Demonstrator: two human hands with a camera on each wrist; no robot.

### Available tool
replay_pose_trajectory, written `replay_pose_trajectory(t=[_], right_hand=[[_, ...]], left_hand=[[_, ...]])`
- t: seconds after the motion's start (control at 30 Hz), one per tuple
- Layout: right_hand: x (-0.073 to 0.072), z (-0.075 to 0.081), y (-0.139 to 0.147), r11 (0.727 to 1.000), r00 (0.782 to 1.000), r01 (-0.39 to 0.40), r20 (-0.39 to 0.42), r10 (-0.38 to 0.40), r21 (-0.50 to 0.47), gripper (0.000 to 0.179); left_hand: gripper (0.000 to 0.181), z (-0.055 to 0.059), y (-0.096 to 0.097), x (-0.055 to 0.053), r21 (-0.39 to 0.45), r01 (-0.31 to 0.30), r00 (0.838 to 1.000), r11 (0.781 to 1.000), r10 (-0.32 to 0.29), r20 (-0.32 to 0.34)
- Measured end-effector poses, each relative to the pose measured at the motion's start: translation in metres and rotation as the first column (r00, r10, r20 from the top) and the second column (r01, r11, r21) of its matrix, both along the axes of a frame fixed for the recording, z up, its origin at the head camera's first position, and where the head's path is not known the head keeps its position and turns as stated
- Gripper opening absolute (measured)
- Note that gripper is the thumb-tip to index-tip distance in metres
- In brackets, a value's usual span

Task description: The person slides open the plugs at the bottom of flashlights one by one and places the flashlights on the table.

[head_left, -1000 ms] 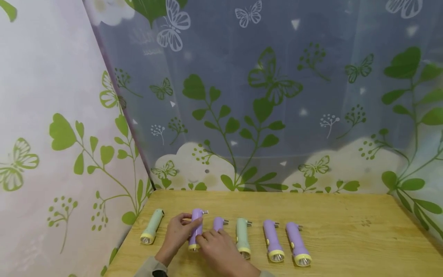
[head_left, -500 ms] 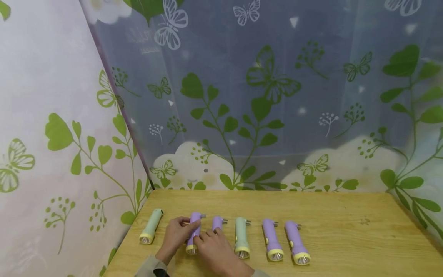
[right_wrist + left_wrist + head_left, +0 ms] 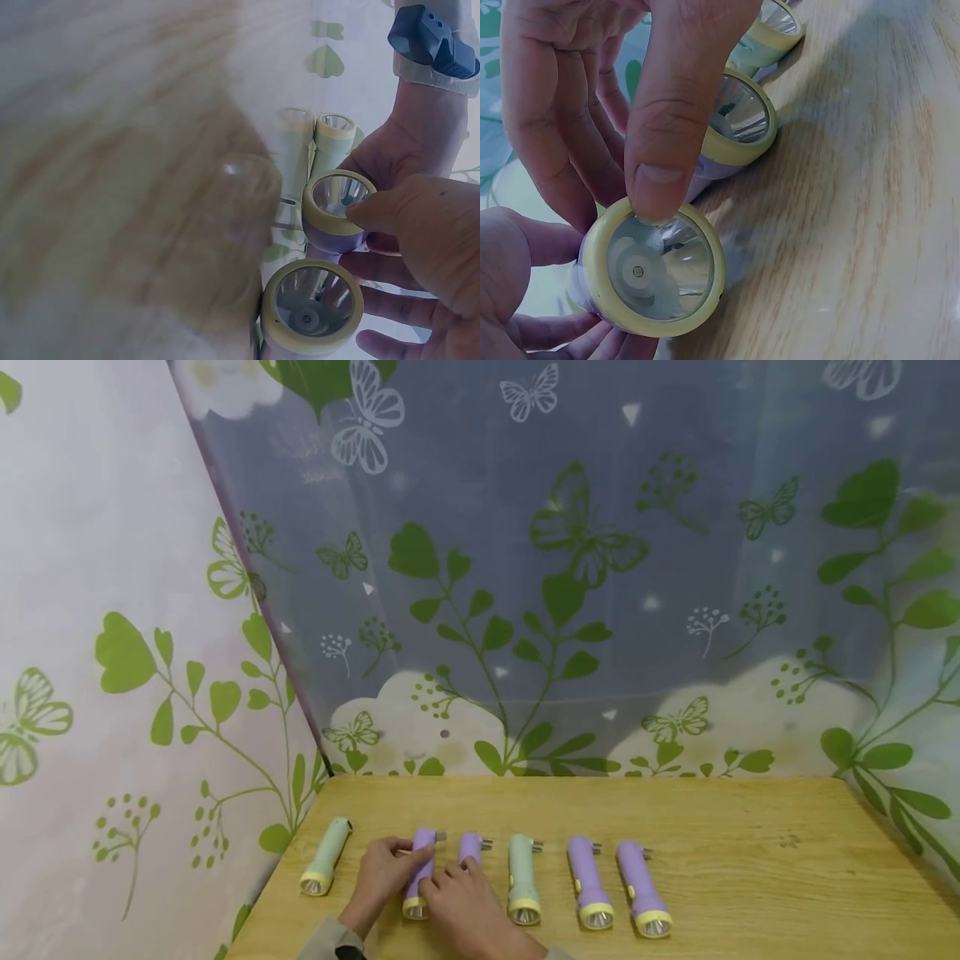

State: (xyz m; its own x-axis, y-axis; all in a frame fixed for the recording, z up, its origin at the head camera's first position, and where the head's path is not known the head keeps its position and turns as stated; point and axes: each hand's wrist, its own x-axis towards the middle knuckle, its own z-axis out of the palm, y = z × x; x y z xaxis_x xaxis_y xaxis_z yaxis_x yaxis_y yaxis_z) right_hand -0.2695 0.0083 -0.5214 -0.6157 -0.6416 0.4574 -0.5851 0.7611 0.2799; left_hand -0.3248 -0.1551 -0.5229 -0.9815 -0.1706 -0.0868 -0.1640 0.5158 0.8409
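My left hand (image 3: 384, 874) grips the barrel of a purple flashlight (image 3: 424, 838) with a pale yellow head and metal plug prongs at its far end. From the other side, my right hand (image 3: 471, 903) pinches the flashlight near its head. In the left wrist view the right thumb (image 3: 664, 135) presses on the rim of the lens (image 3: 660, 274), its fingers behind. A second purple flashlight (image 3: 471, 843) lies just to the right, partly hidden by the right hand. To the left lies a green flashlight (image 3: 327, 853) with a yellow head, tilted to the right.
Right of the hands, a green flashlight (image 3: 522, 877) and two purple ones, a nearer (image 3: 588, 877) and a farther (image 3: 641, 885), lie in a row, heads toward me. They rest on a wooden table (image 3: 765, 877). Patterned curtains (image 3: 480, 568) rise behind and at the left.
The held flashlight has come down slightly toward the table, into line with the row. Both hands keep their hold on it, and the view has shifted a little.
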Motion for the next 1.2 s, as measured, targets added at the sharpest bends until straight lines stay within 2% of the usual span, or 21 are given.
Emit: replay_pose_trajectory(t=[0.23,0.47,0.63,0.8,1.2], right_hand=[[0.0009,-0.004,-0.0022,0.999,1.0,0.021,0.018,-0.022,0.024,0.015],[-0.0001,-0.0043,-0.0008,0.999,0.999,0.023,0.029,-0.023,0.028,0.017],[-0.0004,-0.0043,-0.0001,0.999,0.997,0.02,0.078,-0.022,0.026,0.021],[0.0,-0.0036,0.0007,0.999,0.996,0.017,0.09,-0.02,0.031,0.02],[0.0016,0.0002,0.0056,1.0,0.98,0.003,0.198,-0.001,-0.01,0.024]], left_hand=[[0.048,-0.0028,-0.0009,0.0011,-0.019,0.009,1.0,1.0,-0.009,-0.014],[0.047,-0.0053,-0.0004,-0.0003,-0.017,0.022,1.0,1.0,-0.022,0.005],[0.048,-0.0069,-0.0003,-0.0008,-0.029,0.026,1.0,0.999,-0.026,0.006],[0.048,-0.0084,-0.0007,-0.002,-0.042,0.027,0.999,0.999,-0.026,0.025],[0.048,-0.0105,-0.0002,-0.0058,-0.086,0.029,1.0,0.996,-0.029,0.001]])
